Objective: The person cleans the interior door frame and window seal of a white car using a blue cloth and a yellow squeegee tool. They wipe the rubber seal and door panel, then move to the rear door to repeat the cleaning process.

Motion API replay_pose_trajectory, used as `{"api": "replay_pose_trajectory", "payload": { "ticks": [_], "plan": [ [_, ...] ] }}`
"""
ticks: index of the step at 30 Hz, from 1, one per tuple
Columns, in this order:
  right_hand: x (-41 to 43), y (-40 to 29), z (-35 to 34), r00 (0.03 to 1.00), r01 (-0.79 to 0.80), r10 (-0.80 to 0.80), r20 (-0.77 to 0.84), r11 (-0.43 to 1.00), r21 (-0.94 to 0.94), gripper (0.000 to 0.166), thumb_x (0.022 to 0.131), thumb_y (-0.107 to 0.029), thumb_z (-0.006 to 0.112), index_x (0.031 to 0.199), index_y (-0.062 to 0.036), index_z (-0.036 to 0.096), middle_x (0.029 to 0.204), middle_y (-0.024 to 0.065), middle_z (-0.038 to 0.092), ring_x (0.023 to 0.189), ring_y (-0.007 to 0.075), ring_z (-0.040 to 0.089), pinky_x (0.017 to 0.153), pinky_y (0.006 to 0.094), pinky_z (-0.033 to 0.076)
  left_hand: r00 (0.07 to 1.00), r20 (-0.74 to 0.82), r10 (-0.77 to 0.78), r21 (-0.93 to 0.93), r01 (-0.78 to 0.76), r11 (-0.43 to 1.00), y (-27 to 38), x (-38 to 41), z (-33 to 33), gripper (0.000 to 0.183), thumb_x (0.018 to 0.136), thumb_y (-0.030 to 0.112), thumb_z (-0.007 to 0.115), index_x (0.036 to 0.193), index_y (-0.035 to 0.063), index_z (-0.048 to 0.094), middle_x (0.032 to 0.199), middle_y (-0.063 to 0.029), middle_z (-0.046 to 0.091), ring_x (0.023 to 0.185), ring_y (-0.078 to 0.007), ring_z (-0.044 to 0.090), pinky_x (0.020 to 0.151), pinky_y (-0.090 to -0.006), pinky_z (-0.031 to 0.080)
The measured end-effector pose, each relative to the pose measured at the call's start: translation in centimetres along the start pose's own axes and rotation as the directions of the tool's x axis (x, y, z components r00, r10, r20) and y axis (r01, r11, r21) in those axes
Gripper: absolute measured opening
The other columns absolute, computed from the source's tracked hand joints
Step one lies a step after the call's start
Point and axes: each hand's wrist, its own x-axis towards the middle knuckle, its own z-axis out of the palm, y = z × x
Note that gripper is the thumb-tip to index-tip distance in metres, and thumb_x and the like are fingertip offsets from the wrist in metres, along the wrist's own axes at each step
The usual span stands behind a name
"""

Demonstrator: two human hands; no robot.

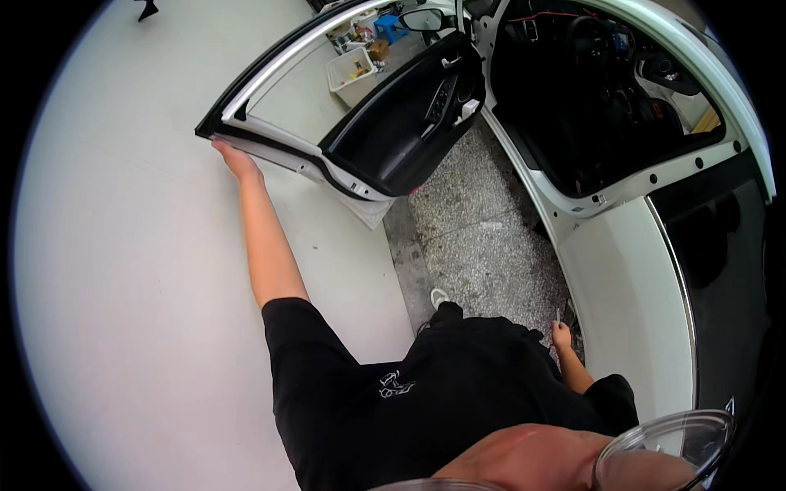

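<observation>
My left hand (238, 161) reaches up to the rear edge of a white car's open front door (405, 141), touching it just below the corner of the window frame. The palm rests at that edge; the fingertips are partly hidden by the door. Low at the right, beside the closed rear door panel (626, 294), my right hand (560, 336) is closed around a thin metal tool (558, 316) whose shaft points up. The tool's exact kind cannot be told. The door's black inner trim, with its window switches and handle, faces the car's dark cabin.
A pale wall (141, 245) stands close on the left. Speckled paving (479, 245) runs between it and the car's sill. Past the door window are a white plastic bin (350, 70) with small items, a cardboard box (379, 50) and a blue stool (390, 28). The door mirror (422, 19) sticks out.
</observation>
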Motion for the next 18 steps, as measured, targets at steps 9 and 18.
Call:
{"api": "replay_pose_trajectory", "payload": {
  "ticks": [9, 18],
  "plan": [
    [-4.7, -20.1, 10.7, 0.96, -0.235, 0.264, 0.096, 0.941, -0.242, 0.044, 0.087, -0.039, 0.039, 0.092, -0.0012, 0.061, 0.094, 0.0233, 0.06, 0.092, 0.039, 0.057, 0.079, 0.0444, 0.043, 0.921, 0.245, 0.303, -0.252, -0.242, 0.937, -6.4, -0.6, 1.0, 0.063, 0.089, 0.046, 0.041, 0.118, -0.0105, 0.042, 0.12, -0.0196, 0.047, 0.111, -0.0243, 0.046, 0.094, -0.0322, 0.034],
    [-1.4, -32.5, 15.3, 0.964, -0.193, 0.238, 0.122, 0.934, -0.3, 0.041, 0.088, -0.036, 0.04, 0.092, -0.0008, 0.061, 0.092, 0.0226, 0.061, 0.089, 0.0373, 0.058, 0.077, 0.0425, 0.044, 0.157, 0.76, 0.63, -0.649, 0.15, 0.745, -4.3, -4.9, 6.4, 0.045, 0.079, 0.035, 0.06, 0.112, 0.005, 0.054, 0.117, -0.0114, 0.055, 0.107, -0.0278, 0.053, 0.087, -0.0383, 0.043]
  ]
}}
